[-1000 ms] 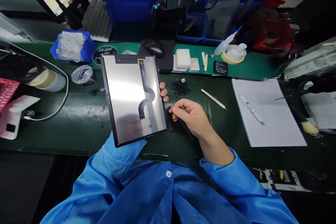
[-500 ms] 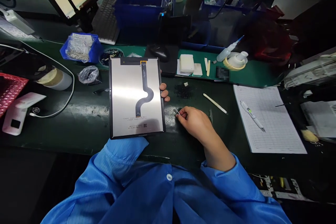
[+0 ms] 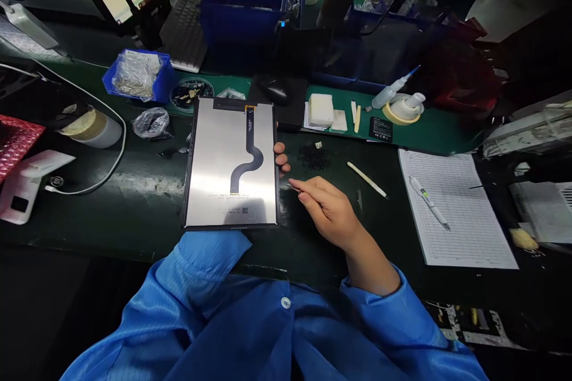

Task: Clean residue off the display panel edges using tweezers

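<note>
Screen is over the bench, at eleven o'clock from the shirt button, its cable facing up. The left hand, mostly hidden behind it, grasps its three o'clock edge. At four o'clock, the right hand pinches a thin item, too small to identify. Black crumbs lie at three o'clock, a bag at ten.

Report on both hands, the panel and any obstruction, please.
Left hand holding panel, ribbon cable visible. Right hand pinching thin item, too small to identify. White stick off right, untouched.
</note>
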{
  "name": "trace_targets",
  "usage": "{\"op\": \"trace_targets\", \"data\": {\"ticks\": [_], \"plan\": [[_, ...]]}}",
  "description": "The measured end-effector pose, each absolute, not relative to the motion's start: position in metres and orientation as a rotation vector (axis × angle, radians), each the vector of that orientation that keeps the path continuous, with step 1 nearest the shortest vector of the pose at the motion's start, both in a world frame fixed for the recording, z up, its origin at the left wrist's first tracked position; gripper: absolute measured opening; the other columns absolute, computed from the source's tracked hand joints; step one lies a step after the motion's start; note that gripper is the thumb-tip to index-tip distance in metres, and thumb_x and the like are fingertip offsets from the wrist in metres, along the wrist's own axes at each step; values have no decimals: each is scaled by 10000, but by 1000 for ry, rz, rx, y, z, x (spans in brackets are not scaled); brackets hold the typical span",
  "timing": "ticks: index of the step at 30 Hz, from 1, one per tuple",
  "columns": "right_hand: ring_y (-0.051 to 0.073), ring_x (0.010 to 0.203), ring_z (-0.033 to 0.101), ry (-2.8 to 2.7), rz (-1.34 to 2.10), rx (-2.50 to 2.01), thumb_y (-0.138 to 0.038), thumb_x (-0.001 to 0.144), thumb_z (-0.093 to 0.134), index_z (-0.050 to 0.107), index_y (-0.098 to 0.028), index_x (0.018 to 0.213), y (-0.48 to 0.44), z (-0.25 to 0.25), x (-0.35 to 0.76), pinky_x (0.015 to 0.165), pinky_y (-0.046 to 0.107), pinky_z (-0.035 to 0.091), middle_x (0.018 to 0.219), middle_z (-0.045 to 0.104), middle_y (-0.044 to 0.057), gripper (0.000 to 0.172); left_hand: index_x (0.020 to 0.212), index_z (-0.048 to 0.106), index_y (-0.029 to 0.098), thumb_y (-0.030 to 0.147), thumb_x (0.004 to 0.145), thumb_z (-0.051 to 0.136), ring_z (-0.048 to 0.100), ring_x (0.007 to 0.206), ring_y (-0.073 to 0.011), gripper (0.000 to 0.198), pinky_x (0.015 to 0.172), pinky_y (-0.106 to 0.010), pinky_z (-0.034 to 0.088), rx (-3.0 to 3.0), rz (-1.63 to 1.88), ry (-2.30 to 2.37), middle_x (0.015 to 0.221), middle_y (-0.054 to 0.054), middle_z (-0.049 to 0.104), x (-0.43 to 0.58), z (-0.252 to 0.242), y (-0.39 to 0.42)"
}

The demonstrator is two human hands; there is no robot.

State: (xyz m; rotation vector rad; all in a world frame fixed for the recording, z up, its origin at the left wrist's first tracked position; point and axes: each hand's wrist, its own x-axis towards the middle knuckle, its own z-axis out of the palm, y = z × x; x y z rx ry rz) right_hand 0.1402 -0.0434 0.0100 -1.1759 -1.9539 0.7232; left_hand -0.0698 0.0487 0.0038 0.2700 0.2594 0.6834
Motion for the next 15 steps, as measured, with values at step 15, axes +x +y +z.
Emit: {"op": "trace_targets", "data": {"ticks": [15], "plan": [[204,788,682,-2039,471,-1202,-306,963,632,796,-299,1063,-40,11,139,744,383,545,921,790,48,192,929,543,171,401,922,521,593,767,-163,232,695,-277,529,240,642,394,788,-51,567,-63,8,47]]}}
